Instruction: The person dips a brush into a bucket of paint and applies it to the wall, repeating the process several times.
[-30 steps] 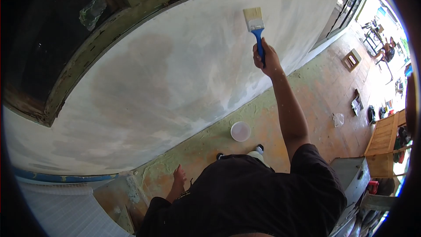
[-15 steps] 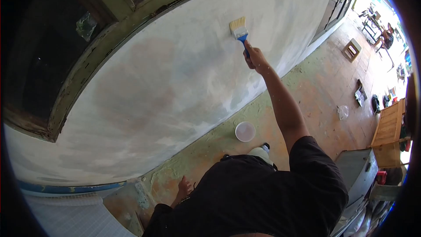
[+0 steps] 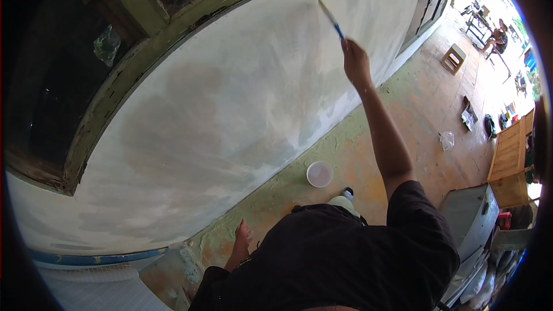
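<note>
My right hand [image 3: 356, 63] is wrapped round the blue handle of a paintbrush [image 3: 330, 18] at the upper middle of the head view. Seen edge-on, the brush points up and to the left, its pale bristle tip overlapping the wall [image 3: 242, 98]. Patchy white and grey paint covers that wall, with a browner area left of centre. Low on the left, my left hand [image 3: 243, 234] hangs beside my body with its fingers loosely apart and nothing in it. A white bucket [image 3: 319, 174] stands on the floor below the wall, in front of my feet.
An old green window frame [image 3: 129, 52] borders the wall at upper left. Along the right lie a stool [image 3: 453, 59], a plastic bag [image 3: 446, 140] and a grey metal cabinet [image 3: 469, 213]. Another person [image 3: 497, 39] sits far off at upper right. Green paint marks the floor [image 3: 368, 138].
My right hand has moved right and slightly up with the paintbrush, which has turned from broadside to edge-on. My left hand has risen slightly.
</note>
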Demonstrator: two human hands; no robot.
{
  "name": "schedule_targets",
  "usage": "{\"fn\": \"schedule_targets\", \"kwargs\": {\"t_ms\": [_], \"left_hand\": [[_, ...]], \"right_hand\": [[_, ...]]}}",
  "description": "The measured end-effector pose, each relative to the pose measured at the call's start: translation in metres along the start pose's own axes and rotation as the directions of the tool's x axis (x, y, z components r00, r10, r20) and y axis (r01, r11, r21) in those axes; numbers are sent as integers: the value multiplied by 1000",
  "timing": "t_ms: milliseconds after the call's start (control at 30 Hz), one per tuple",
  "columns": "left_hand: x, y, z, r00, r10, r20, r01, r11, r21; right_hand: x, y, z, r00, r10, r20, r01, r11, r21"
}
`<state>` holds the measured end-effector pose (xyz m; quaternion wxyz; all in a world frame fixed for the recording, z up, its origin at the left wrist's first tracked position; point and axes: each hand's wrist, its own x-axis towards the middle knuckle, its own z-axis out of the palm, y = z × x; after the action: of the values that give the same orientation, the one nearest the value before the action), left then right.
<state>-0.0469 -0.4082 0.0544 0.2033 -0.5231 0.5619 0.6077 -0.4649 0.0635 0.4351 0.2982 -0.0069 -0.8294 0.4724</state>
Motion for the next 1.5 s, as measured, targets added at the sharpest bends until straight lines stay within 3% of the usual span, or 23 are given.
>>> {"fn": "schedule_targets", "kwargs": {"t_ms": [33,133,167,200,333,400,567,633,667,700,767,800,833,867,967,1033,1133,1200,1267,1367,1400,1467,1500], "left_hand": [[-2,-4,-2,1000,-4,-1,4,1000,4],[4,-30,-14,1000,-24,-9,23,998,-52],[0,-32,-14,999,-31,-13,30,996,-83],[-8,-38,-15,1000,18,-5,-18,1000,19],[-42,-70,-13,988,151,35,-155,966,205],[-47,-83,-4,992,128,8,-129,985,117],[-35,-92,14,997,-81,-11,78,985,-153],[-74,-66,39,1000,28,-13,-26,989,143],[-85,-54,54,999,44,-12,-41,982,182],[-97,-42,68,998,61,-12,-56,974,221],[-68,-48,90,1000,9,-28,-6,995,95],[-51,-53,99,999,-17,-35,18,999,33],[-40,-58,106,998,-41,-40,40,999,-29],[-37,-60,113,997,-64,-44,59,994,-92],[-49,-61,142,997,-60,-54,52,989,-138],[-67,-70,152,996,91,-16,-90,995,52],[-101,-78,164,990,140,8,-139,967,213],[-104,-91,169,999,43,-9,-42,995,88],[-98,-115,167,992,-126,3,123,964,-236],[-99,-150,176,983,-172,-60,150,950,-273],[-92,-167,180,991,-120,-65,97,953,-288],[-50,-218,180,997,-13,-80,-13,949,-316],[-65,-214,187,997,41,-69,-58,964,-260]], "right_hand": [[12,-5,0,983,-160,-89,164,986,41],[30,-23,8,943,-308,-128,319,946,67],[29,-17,16,946,-314,-78,314,949,-12],[25,-4,30,948,-316,-26,312,946,-91],[-33,48,79,987,-138,83,151,972,-182],[-74,73,91,983,-54,177,95,969,-230],[-92,108,72,912,32,409,97,952,-291],[-96,122,62,880,68,470,61,965,-254],[-93,127,58,862,80,501,45,971,-234],[-87,131,56,843,103,527,-10,984,-178],[-72,142,53,797,151,585,-133,988,-73],[-62,137,46,684,232,691,-379,923,66],[-52,131,38,551,306,776,-619,774,135],[-40,97,11,423,297,856,-823,521,226],[-11,69,-14,448,145,882,-846,387,366],[1,61,-26,474,60,878,-831,360,424],[14,58,-39,465,-39,884,-837,305,454],[20,63,-44,441,-84,894,-855,264,446],[26,68,-48,431,-114,895,-867,221,446],[33,76,-54,429,-122,895,-875,189,445],[35,79,-56,430,-117,895,-876,184,445],[41,87,-59,654,-2,757,-681,435,589],[46,91,-57,794,6,607,-479,622,620]]}}
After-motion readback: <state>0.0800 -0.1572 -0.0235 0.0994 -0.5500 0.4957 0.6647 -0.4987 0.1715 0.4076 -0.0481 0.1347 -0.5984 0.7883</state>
